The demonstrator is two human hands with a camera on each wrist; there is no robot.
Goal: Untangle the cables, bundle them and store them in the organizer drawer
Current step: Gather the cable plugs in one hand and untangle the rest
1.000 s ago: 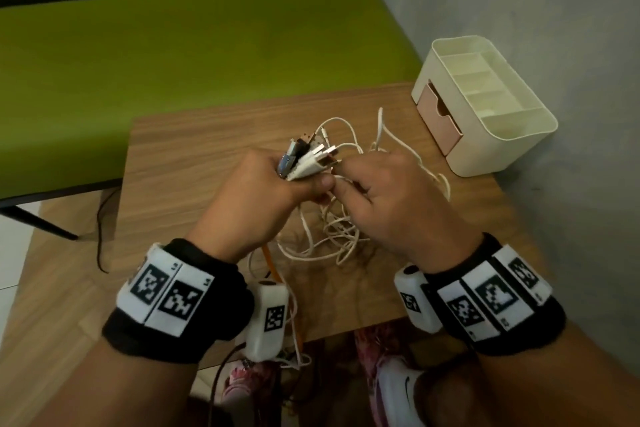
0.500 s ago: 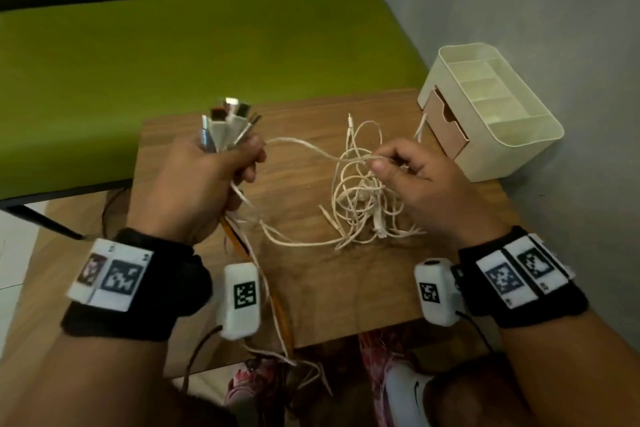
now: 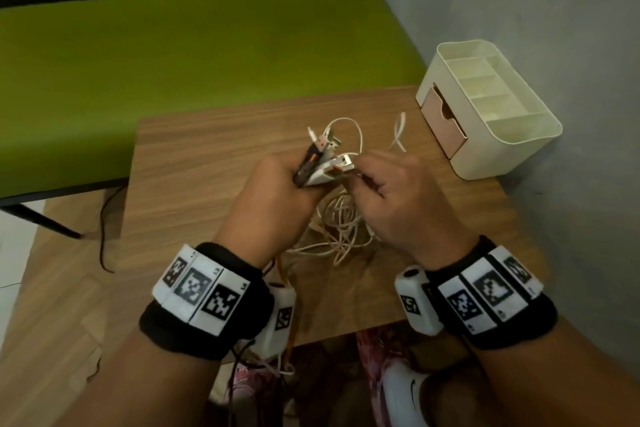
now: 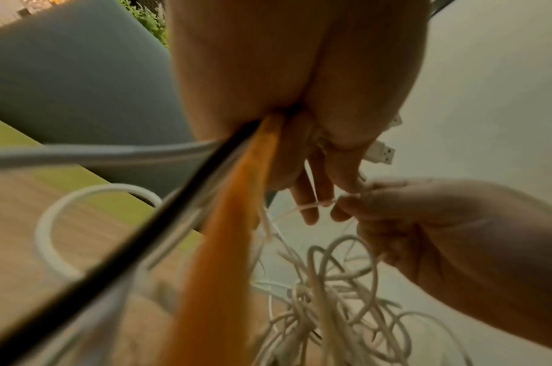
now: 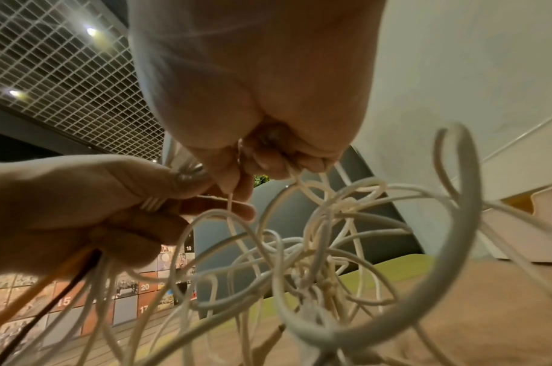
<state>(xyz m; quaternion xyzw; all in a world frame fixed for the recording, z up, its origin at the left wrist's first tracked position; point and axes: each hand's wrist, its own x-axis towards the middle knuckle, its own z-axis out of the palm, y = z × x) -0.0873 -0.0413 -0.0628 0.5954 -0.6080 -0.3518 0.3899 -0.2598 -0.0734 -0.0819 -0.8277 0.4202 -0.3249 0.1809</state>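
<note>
My left hand [image 3: 277, 191] grips a bunch of cable plugs [image 3: 323, 158], white, black and orange, held upright above the wooden table [image 3: 194, 163]. An orange cable [image 4: 224, 247] and a black cable [image 4: 117, 257] run down from that fist. My right hand [image 3: 391, 198] sits close beside it and pinches a thin white cable [image 4: 315, 205] near the plugs. A tangle of white cables [image 3: 341, 229] hangs and lies below both hands; the same tangle [image 5: 309, 252] fills the right wrist view. The cream organizer [image 3: 485, 107] with its pink drawer [image 3: 441, 121] slightly open stands at the table's right edge.
A green bench [image 3: 173, 55] runs behind the table. A grey wall [image 3: 554, 28] stands right behind the organizer. One loose white cable end [image 3: 400, 132] lies on the table near the drawer. My shoes [image 3: 398, 388] show under the table's near edge.
My hands were spread apart half a second ago, with a white cable stretched between them. Now they are back together over the tangle, the left hand's plugs touching the right hand's fingers.
</note>
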